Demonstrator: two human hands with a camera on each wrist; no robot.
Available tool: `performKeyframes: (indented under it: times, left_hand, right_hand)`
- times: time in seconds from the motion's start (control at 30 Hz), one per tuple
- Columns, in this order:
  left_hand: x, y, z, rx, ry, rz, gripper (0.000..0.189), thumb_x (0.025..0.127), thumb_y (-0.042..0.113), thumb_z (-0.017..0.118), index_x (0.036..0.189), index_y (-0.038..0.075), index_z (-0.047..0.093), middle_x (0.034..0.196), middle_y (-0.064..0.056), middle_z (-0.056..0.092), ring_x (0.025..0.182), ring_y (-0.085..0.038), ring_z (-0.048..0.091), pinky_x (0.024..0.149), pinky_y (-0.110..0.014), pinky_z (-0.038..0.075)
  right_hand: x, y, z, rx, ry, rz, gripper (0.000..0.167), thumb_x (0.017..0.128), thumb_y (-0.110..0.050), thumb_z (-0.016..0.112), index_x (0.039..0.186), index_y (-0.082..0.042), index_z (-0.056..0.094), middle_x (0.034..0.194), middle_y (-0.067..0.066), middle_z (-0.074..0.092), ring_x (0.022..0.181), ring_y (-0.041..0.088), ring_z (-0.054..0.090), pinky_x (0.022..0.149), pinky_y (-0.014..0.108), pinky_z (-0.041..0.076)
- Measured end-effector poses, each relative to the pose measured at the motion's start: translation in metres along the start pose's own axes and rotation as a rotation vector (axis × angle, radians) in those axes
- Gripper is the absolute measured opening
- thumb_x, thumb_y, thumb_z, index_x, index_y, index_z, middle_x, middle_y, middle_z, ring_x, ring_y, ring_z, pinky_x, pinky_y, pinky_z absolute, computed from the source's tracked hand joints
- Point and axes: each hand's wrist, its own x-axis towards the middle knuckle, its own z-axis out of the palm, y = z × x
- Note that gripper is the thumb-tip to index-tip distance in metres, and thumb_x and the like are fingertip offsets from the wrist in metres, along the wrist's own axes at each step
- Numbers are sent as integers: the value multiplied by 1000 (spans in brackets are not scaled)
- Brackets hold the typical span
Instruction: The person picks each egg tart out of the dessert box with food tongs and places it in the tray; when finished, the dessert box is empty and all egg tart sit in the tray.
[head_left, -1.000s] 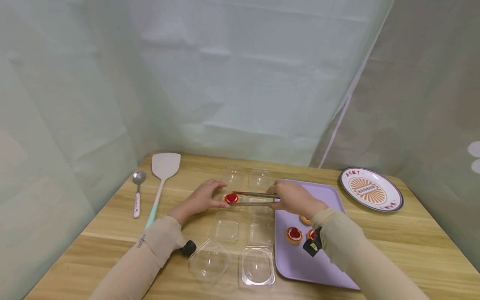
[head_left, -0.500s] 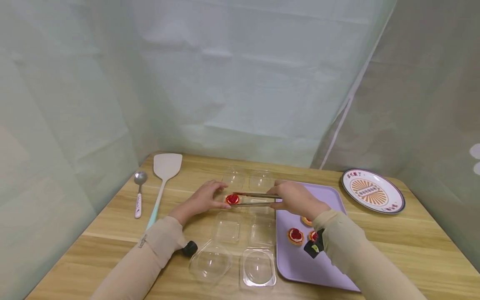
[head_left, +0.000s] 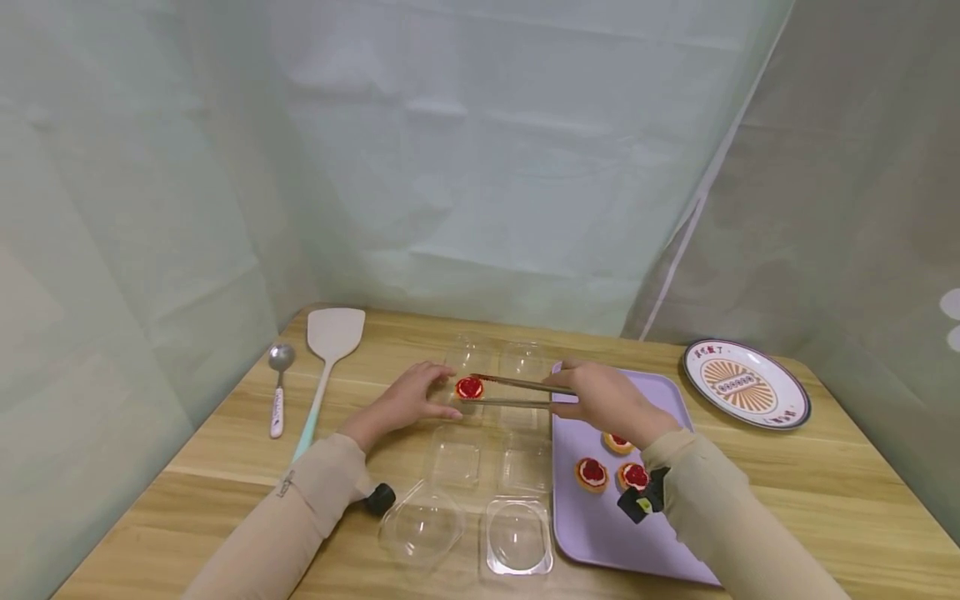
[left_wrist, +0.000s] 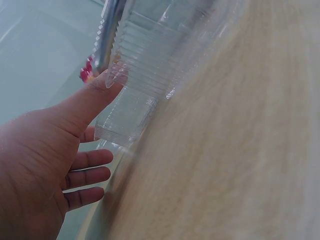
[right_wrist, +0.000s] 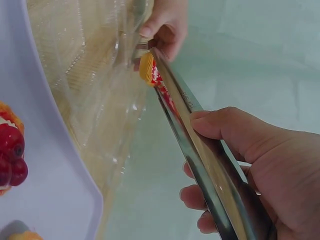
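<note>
Metal tongs are gripped in my right hand, thumb on one arm and fingers curled round the other. A small fruit tart with red topping is between the tong tips; the right wrist view shows the tart tilted there. My left hand is beside it, thumb and index finger spread apart. In the left wrist view the thumb touches the edge of a clear plastic container, with the other fingers loosely extended. The tart overlaps that container in the head view.
More clear plastic containers lie opened in rows. A purple tray at right holds several tarts. A patterned plate lies beyond it. At left are a long turner and a spoon.
My right hand and the tongs have moved slightly right and away from me. The tart has shifted the same way, off the left thumb. My left hand has stayed in place.
</note>
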Motion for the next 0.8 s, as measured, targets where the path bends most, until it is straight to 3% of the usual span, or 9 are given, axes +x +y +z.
performKeyframes:
  times: [0.33,0.53,0.8]
  left_hand:
    - [1,0,-2,7,1,-2,80,70,45,81,133,4,52,122,-15,60,116,-31,54,105,-48,42]
    - [0,0,0,-8,8,6,78,71,44,81,132,3,53,121,-15,60,115,-30,54,104,-48,43]
    - [-1,-1,1,12,20,24,73,73,42,81,128,2,55,119,-14,61,113,-30,55,103,-47,44]
  right_hand:
    - [-17,6,-13,-11,101,-13,30,80,-21,77,108,-12,73,89,1,64,70,11,56,62,27,48]
    - [-32,10,-18,-32,154,36,30,78,-22,78,107,-16,74,83,-3,60,61,4,46,53,22,40]
    - [-60,18,-21,6,178,95,31,78,-20,78,109,-14,73,84,-3,60,61,1,44,53,19,38]
